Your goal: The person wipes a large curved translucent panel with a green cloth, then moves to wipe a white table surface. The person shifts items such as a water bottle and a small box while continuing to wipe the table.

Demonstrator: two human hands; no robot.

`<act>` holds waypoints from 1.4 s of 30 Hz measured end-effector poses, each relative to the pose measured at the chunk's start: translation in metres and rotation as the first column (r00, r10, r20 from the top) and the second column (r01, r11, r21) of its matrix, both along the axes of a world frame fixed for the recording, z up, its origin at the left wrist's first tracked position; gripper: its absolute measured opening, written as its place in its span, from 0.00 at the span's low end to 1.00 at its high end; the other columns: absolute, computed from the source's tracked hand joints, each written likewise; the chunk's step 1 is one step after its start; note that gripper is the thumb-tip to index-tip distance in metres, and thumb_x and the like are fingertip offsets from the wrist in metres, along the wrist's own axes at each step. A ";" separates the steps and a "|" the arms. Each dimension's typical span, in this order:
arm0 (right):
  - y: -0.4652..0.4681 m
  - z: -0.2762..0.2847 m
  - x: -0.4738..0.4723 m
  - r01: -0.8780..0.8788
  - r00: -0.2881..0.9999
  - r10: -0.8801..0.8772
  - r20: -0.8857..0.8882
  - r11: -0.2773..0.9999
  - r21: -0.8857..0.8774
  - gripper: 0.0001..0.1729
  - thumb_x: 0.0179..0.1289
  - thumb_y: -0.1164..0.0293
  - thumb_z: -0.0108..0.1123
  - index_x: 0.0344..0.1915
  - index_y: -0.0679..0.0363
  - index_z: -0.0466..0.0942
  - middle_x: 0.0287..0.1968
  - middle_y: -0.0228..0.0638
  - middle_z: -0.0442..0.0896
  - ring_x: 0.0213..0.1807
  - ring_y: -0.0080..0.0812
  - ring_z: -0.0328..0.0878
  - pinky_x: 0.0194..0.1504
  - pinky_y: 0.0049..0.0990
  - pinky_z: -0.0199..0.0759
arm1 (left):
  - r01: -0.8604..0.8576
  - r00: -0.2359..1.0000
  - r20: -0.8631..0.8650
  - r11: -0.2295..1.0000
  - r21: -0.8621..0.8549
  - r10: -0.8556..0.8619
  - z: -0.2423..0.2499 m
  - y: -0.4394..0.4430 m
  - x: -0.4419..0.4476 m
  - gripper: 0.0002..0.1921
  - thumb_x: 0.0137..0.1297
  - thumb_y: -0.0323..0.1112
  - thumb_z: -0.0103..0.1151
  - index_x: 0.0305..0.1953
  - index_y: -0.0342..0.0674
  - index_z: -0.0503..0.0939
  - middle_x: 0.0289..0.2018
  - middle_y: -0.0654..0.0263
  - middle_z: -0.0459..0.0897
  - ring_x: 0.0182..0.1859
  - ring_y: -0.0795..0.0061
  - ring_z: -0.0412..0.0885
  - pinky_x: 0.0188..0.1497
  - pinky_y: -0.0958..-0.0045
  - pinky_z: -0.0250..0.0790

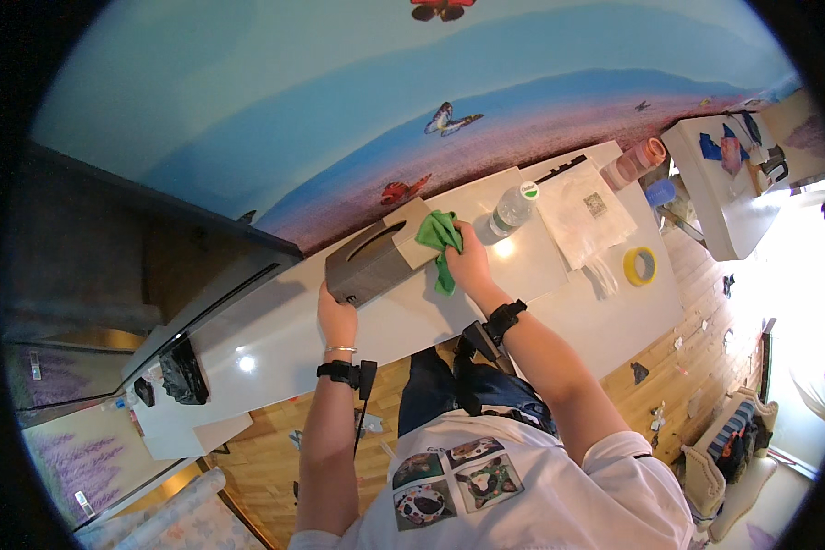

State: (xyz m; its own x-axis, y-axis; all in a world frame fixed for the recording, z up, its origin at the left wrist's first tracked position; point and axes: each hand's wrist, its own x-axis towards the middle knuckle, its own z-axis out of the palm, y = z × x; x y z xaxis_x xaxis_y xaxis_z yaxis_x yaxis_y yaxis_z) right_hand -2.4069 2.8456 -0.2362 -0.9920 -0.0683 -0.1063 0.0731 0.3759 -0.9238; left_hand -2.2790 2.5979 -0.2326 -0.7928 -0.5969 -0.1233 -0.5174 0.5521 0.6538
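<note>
A grey and beige tissue box [378, 258] with a long slot in its top is tilted over the white table [412, 323]. My left hand [337, 317] grips its near left corner. In my right hand [469, 260] is a bunched green cloth [440, 237], which lies against the beige right end of the box. Part of the cloth hangs below my fingers. Just right of that hand stands a clear plastic bottle [512, 214] with a white and green cap.
Farther right lie a white plastic bag [581, 213] with a printed code, a roll of yellow tape [639, 266] and a pink bottle [632, 165]. A black plastic bag [183, 371] rests at the table's left end. Behind rises a butterfly-painted wall [357, 137]; a dark screen [137, 254] stands left.
</note>
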 end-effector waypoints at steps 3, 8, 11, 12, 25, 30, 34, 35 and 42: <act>0.019 -0.001 -0.001 -0.115 0.993 0.115 0.013 0.992 0.051 0.26 0.60 0.80 0.55 0.60 0.57 0.71 0.48 0.56 0.84 0.53 0.58 0.81 0.54 0.44 0.75 | -0.044 0.998 -0.042 0.998 0.055 0.046 0.019 0.020 -0.003 0.35 0.62 0.22 0.54 0.72 0.45 0.66 0.61 0.43 0.78 0.59 0.39 0.78 0.56 0.51 0.75; 0.043 0.004 0.009 -0.122 0.992 0.125 -0.010 0.983 0.137 0.28 0.57 0.81 0.58 0.60 0.59 0.69 0.54 0.56 0.80 0.55 0.62 0.77 0.57 0.47 0.73 | 0.124 0.967 0.240 0.980 -0.154 -0.085 0.013 0.039 0.011 0.37 0.64 0.32 0.64 0.75 0.53 0.63 0.63 0.44 0.74 0.59 0.42 0.78 0.56 0.52 0.76; 0.048 0.007 0.008 -0.095 0.960 0.148 -0.239 0.971 0.218 0.29 0.57 0.81 0.62 0.60 0.60 0.69 0.61 0.53 0.76 0.60 0.60 0.73 0.61 0.48 0.69 | 0.144 0.974 0.195 0.976 -0.163 -0.111 -0.023 0.024 0.025 0.38 0.64 0.36 0.67 0.74 0.54 0.64 0.69 0.43 0.66 0.54 0.39 0.79 0.55 0.50 0.75; 0.050 0.005 0.009 -0.096 0.917 0.190 -0.350 0.958 0.270 0.28 0.57 0.80 0.63 0.60 0.60 0.70 0.63 0.51 0.75 0.61 0.59 0.72 0.63 0.48 0.68 | 0.137 0.970 0.225 0.971 -0.196 -0.091 -0.027 0.021 0.026 0.38 0.63 0.37 0.67 0.74 0.55 0.64 0.70 0.44 0.64 0.57 0.38 0.77 0.58 0.48 0.72; 0.037 -0.081 -0.001 -0.314 0.884 0.468 -0.015 0.616 0.722 0.34 0.66 0.67 0.59 0.71 0.56 0.66 0.80 0.43 0.54 0.79 0.61 0.48 0.75 0.57 0.50 | 0.556 0.824 0.363 0.740 -0.378 -0.435 -0.025 0.108 -0.053 0.38 0.67 0.52 0.61 0.77 0.68 0.58 0.80 0.56 0.49 0.78 0.33 0.44 0.69 0.18 0.37; 0.013 -0.081 -0.053 -0.327 0.880 0.474 -0.033 0.653 0.683 0.37 0.63 0.73 0.58 0.73 0.55 0.65 0.80 0.43 0.54 0.79 0.60 0.49 0.75 0.56 0.50 | 0.526 0.841 0.351 0.775 -0.350 -0.412 -0.028 0.096 -0.076 0.37 0.69 0.51 0.60 0.77 0.68 0.58 0.77 0.57 0.55 0.78 0.36 0.46 0.70 0.20 0.33; 0.001 -0.073 -0.076 -0.331 0.899 0.436 0.024 0.643 0.690 0.36 0.63 0.72 0.58 0.73 0.51 0.66 0.81 0.40 0.53 0.80 0.57 0.47 0.75 0.56 0.50 | 0.554 0.825 0.344 0.763 -0.333 -0.448 -0.026 0.089 -0.075 0.35 0.70 0.52 0.57 0.77 0.68 0.59 0.76 0.58 0.57 0.78 0.38 0.46 0.71 0.21 0.31; 0.002 -0.077 -0.075 -0.307 0.895 0.445 -0.008 0.630 0.713 0.36 0.63 0.69 0.59 0.72 0.49 0.67 0.81 0.40 0.53 0.80 0.56 0.47 0.74 0.56 0.51 | 0.556 0.824 0.338 0.765 -0.325 -0.454 -0.025 0.089 -0.077 0.35 0.71 0.52 0.57 0.77 0.68 0.59 0.76 0.58 0.58 0.78 0.39 0.47 0.71 0.21 0.31; 0.054 -0.074 0.006 -0.316 0.847 0.524 -0.095 0.638 0.702 0.30 0.65 0.59 0.58 0.67 0.47 0.73 0.78 0.39 0.61 0.78 0.54 0.52 0.75 0.55 0.49 | 0.520 0.839 0.348 0.805 -0.286 -0.419 -0.029 0.079 -0.081 0.31 0.71 0.54 0.55 0.74 0.66 0.65 0.75 0.58 0.60 0.79 0.43 0.48 0.73 0.25 0.30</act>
State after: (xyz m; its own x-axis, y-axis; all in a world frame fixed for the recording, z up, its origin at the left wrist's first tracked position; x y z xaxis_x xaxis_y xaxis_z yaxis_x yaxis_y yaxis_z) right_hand -2.4007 2.8996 -0.3102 -0.8638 -0.5030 -0.0286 -0.4525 0.7995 -0.3951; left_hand -2.3597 2.6766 -0.2617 -0.9557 -0.2002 -0.2158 -0.2516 0.9361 0.2457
